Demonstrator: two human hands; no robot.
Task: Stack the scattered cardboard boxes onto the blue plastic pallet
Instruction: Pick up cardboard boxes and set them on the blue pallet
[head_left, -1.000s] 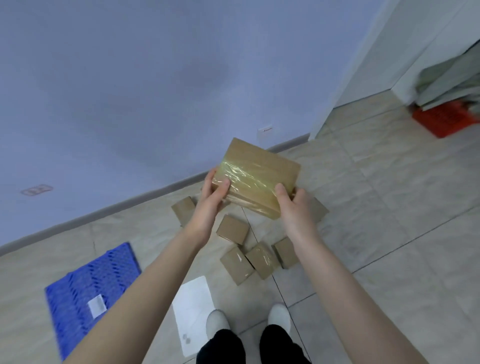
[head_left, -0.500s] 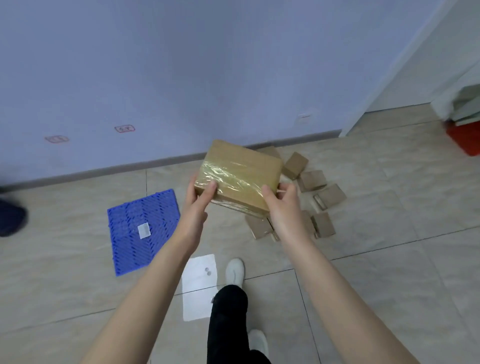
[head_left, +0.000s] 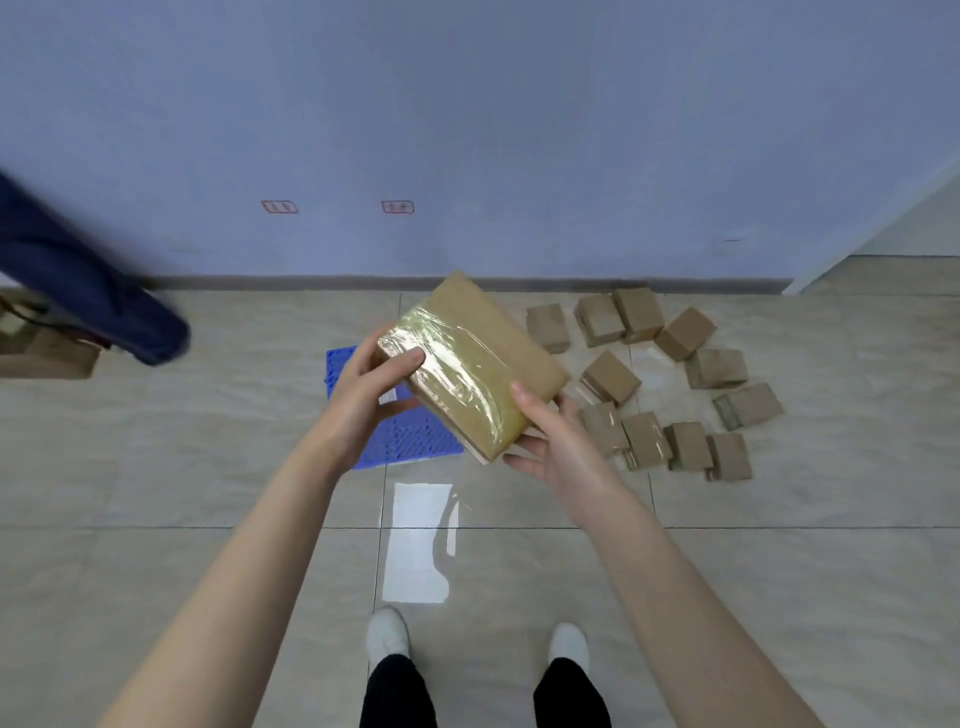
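I hold a flat cardboard box (head_left: 470, 358) with shiny tape across it, tilted, in both hands above the floor. My left hand (head_left: 371, 392) grips its near left corner, thumb on top. My right hand (head_left: 553, 441) supports its near right edge from below. The blue plastic pallet (head_left: 410, 436) lies on the floor just beneath and behind the box, mostly hidden by my left hand and the box. Several small cardboard boxes (head_left: 610, 376) lie scattered on the tiles to the right.
A wall with a grey skirting board (head_left: 311, 283) runs across the back. A white sheet (head_left: 418, 540) lies on the tiles in front of my feet. A dark blue blurred shape (head_left: 98, 296) and a low brown object (head_left: 47, 353) are at the far left.
The view has swung left and down, so the pallet now sits under the held box and the scattered boxes lie to the right. Both hands still hold the box.
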